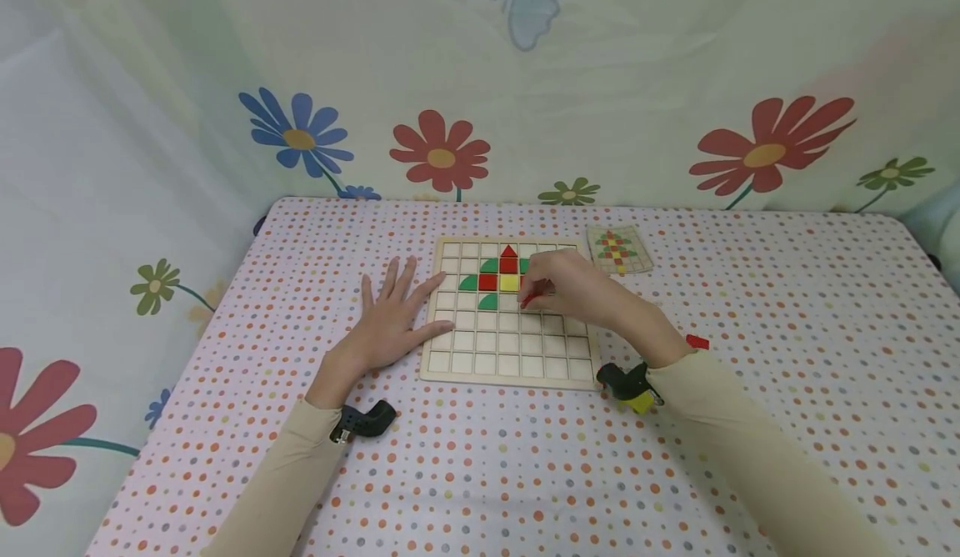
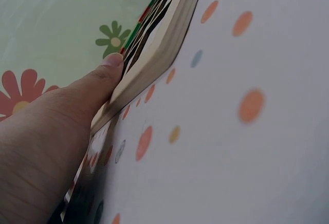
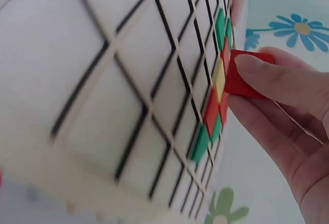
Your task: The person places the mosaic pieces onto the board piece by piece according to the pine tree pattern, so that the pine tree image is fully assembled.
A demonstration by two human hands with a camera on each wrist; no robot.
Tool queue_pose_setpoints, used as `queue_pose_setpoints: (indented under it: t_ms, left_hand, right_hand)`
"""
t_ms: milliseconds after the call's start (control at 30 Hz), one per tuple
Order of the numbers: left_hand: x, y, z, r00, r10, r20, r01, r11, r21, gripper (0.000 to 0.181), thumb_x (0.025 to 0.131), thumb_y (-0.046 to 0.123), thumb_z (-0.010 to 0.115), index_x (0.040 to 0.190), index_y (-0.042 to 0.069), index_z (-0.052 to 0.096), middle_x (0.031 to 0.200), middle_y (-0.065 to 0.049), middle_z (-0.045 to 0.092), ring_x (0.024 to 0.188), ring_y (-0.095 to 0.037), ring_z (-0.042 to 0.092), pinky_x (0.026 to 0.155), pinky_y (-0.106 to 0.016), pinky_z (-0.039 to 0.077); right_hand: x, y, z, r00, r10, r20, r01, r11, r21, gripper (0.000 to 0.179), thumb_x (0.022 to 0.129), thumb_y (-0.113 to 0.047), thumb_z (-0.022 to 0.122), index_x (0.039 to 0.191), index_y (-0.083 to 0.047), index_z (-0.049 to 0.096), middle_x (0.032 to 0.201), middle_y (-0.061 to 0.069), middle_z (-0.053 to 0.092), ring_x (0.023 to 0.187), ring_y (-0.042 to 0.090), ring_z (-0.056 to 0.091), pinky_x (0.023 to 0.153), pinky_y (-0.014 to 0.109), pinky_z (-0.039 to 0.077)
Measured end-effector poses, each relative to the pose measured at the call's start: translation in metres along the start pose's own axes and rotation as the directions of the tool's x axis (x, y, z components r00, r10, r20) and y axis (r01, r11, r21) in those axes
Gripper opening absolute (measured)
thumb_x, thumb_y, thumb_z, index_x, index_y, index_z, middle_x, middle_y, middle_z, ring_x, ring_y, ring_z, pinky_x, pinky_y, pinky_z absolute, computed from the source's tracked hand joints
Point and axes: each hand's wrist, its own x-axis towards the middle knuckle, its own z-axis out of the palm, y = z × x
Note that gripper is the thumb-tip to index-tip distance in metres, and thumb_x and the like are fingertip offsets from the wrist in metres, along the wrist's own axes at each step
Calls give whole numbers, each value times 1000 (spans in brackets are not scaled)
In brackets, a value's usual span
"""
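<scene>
A wooden grid board (image 1: pixel 510 380) lies on the dotted table. Set into its upper cells are a red triangle (image 1: pixel 509 251), a yellow square (image 1: pixel 508 283), red squares (image 1: pixel 487 283) and green quarter-round tiles (image 1: pixel 488 301). My left hand (image 1: pixel 390 317) rests flat with fingers spread, its thumb and one fingertip on the board's left border. Between thumb and fingers, my right hand (image 1: pixel 573 288) pinches a red square tile (image 3: pixel 242 87) close over the board, just right of and below the yellow square. In the head view the fingers hide part of that tile and some cells.
A pattern card (image 1: pixel 637 264) showing a similar coloured figure lies off the board's upper right corner. Beside the right forearm is a red piece (image 1: pixel 697 342), and a yellow piece (image 1: pixel 642 403) shows beneath the black wrist camera (image 1: pixel 624 382). A flowered cloth hangs behind the table.
</scene>
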Motion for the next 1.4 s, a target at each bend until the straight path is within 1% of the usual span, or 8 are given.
queue_pose_setpoints:
  t_ms: [133, 267, 333, 500, 700, 900, 1133, 1400]
  left_hand:
    - [0, 2, 1, 1000, -1, 4, 1, 1000, 8, 83, 100, 61, 59, 168, 27, 25, 175, -17, -2, 160, -39, -13, 117, -73, -15]
    - [0, 4, 1, 1000, -3, 9, 3, 1000, 10, 83, 101, 61, 59, 168, 27, 25, 175, -17, -1, 160, -39, -13, 117, -72, -15]
    - [0, 5, 0, 1000, -1, 9, 1, 1000, 10, 83, 101, 61, 59, 168, 27, 26, 175, -17, -1, 160, -39, -13, 117, -73, -15]
    - [2, 5, 0, 1000, 5, 1, -5, 1000, 12, 83, 100, 61, 60, 168, 27, 26, 175, -17, -2, 160, -38, -13, 117, -73, -15]
    - [4, 4, -1, 1000, 0, 5, 0, 1000, 19, 83, 100, 62, 59, 168, 27, 27, 175, -17, -2, 160, -38, -13, 118, -72, -15]
    - [1, 2, -2, 1000, -16, 1, 16, 999, 31, 83, 100, 62, 59, 168, 27, 27, 175, -17, -2, 160, -39, -13, 118, -73, -14]
    - [-1, 1, -1, 1000, -12, -7, 12, 1000, 19, 83, 100, 62, 60, 168, 28, 27, 175, -17, -1, 160, -38, -12, 118, -72, -14]
    - [0, 2, -1, 1000, -19, 2, 19, 1000, 22, 83, 100, 62, 59, 168, 28, 27, 175, -16, -2, 160, -38, -13, 118, -72, -15]
  right_hand:
    - [8, -1, 9, 999, 9, -31, -8, 1000, 23, 11, 85, 1, 85, 95, -3, 83, 90, 2, 71, 83, 18, 64, 73, 32, 55]
    - [12, -1, 15, 998, 25, -54, -22, 998, 54, 14, 87, 3, 82, 101, -1, 83, 94, 5, 72, 86, 20, 66, 74, 31, 55]
    - [12, -1, 17, 998, 28, -58, -25, 998, 50, 15, 88, 5, 80, 102, 0, 83, 93, 6, 72, 85, 20, 67, 73, 31, 56]
    - [14, -3, 18, 998, 36, -44, -36, 999, 20, 15, 90, 8, 77, 103, 3, 82, 91, 8, 70, 82, 21, 66, 70, 30, 55]
    - [18, -7, 17, 997, 70, -26, -71, 997, -24, 16, 91, 10, 75, 105, 4, 82, 92, 11, 70, 85, 25, 67, 72, 32, 57]
    - [24, -10, 20, 996, 85, 15, -84, 995, -51, 18, 93, 10, 72, 109, 6, 80, 95, 13, 69, 88, 26, 67, 72, 29, 57]
    - [25, -11, 22, 997, 73, 32, -71, 995, -73, 19, 93, 10, 72, 111, 6, 79, 97, 15, 69, 86, 25, 66, 70, 28, 54]
    - [24, -14, 24, 999, 43, 27, -39, 991, -131, 19, 92, 11, 73, 109, 8, 79, 90, 15, 67, 85, 27, 69, 70, 27, 57]
